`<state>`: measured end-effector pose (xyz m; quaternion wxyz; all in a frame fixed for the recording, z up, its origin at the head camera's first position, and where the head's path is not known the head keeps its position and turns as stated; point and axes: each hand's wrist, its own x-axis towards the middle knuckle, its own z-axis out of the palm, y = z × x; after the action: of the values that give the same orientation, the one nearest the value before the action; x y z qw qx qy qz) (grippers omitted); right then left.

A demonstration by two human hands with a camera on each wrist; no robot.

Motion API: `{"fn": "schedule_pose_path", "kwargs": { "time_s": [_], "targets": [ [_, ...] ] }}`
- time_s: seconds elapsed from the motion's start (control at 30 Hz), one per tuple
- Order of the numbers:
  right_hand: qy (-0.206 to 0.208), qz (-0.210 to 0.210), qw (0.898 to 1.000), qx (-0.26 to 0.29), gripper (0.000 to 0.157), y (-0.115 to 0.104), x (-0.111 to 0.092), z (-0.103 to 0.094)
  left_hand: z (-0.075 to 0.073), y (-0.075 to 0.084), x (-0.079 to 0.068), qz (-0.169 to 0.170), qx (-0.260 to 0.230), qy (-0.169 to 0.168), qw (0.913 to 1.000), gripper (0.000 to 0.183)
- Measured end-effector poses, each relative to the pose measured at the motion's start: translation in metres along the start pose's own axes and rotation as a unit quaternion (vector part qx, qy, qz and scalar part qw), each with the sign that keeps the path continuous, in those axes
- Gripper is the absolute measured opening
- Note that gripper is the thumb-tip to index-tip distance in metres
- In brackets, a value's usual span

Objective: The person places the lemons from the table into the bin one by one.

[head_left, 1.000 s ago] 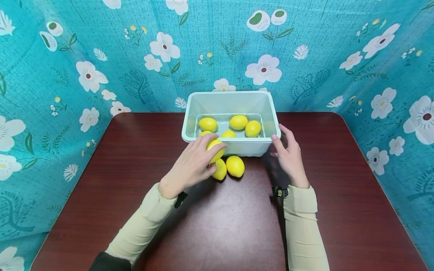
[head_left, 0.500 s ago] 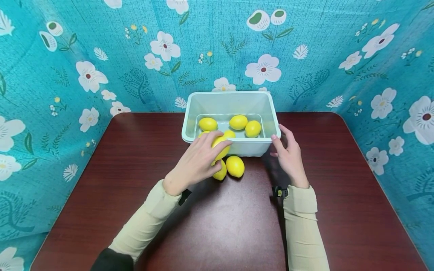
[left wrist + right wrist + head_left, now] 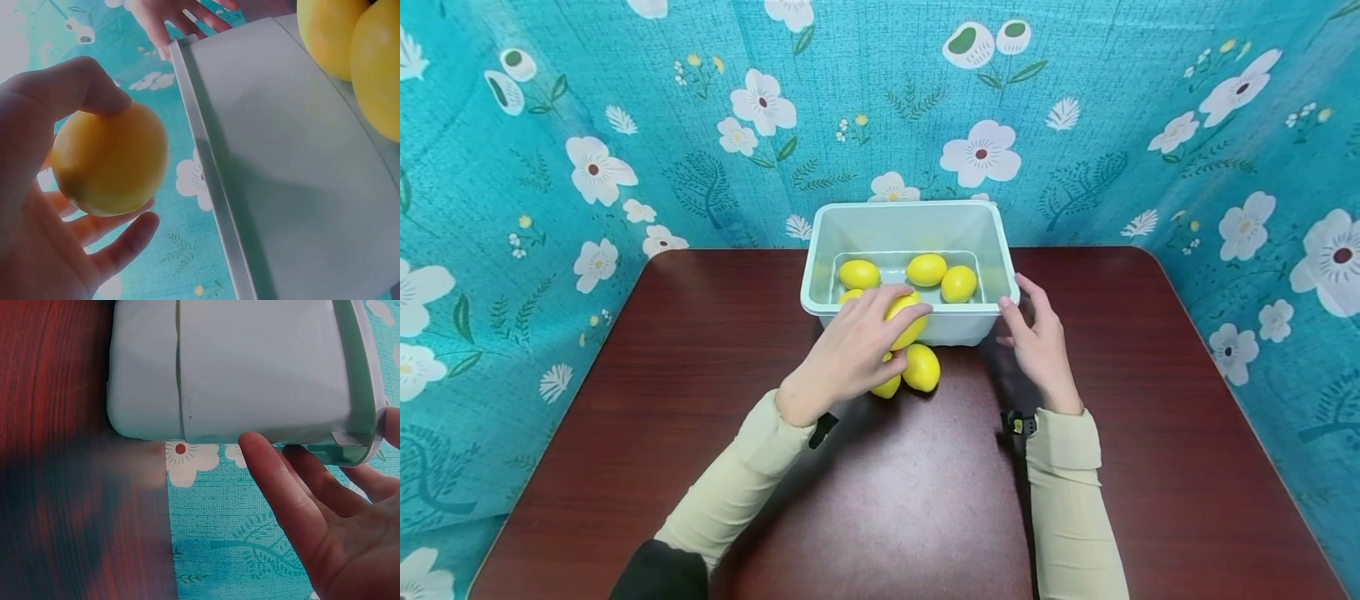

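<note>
My left hand (image 3: 853, 354) grips a yellow lemon (image 3: 911, 327) with thumb and fingers, in front of the bin's front rim. The left wrist view shows this held lemon (image 3: 112, 165) apart from the rim. Two more lemons lie on the table against the bin's front: one lemon (image 3: 922, 368) in plain sight, the other (image 3: 889, 387) partly behind my left hand. The pale plastic bin (image 3: 955, 325) has several lemons inside. At its front right corner, my right hand (image 3: 1041, 346) has its thumb at the rim and fingers extended along the side (image 3: 294, 512).
Inside the bin, one lemon (image 3: 859, 275) lies left and two lemons (image 3: 927, 269) lie right; another is mostly hidden by my left hand. The dark red-brown table (image 3: 715, 317) meets a teal floral curtain (image 3: 850, 83) right behind the bin.
My left hand has moved right along the bin's front with the lemon, now covering more of the left table lemon. My right hand and the bin have stayed in place.
</note>
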<state>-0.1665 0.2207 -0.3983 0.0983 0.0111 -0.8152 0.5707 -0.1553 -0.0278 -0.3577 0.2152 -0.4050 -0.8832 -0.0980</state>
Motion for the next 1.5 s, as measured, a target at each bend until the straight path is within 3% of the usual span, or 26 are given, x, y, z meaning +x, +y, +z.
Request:
{"fn": "schedule_pose_path", "kwargs": {
  "time_s": [0.57,1.5],
  "targets": [
    [0.001,-0.001,1.000,-0.001,0.052,0.000,0.000,-0.001,0.004,0.006,0.011,0.006,0.030,0.013,0.9995,0.050],
    [0.001,-0.001,1.000,0.002,0.051,0.000,-0.001,-0.001,0.014,0.013,0.026,-0.004,0.013,0.026,0.9996,0.051]
  ]
}}
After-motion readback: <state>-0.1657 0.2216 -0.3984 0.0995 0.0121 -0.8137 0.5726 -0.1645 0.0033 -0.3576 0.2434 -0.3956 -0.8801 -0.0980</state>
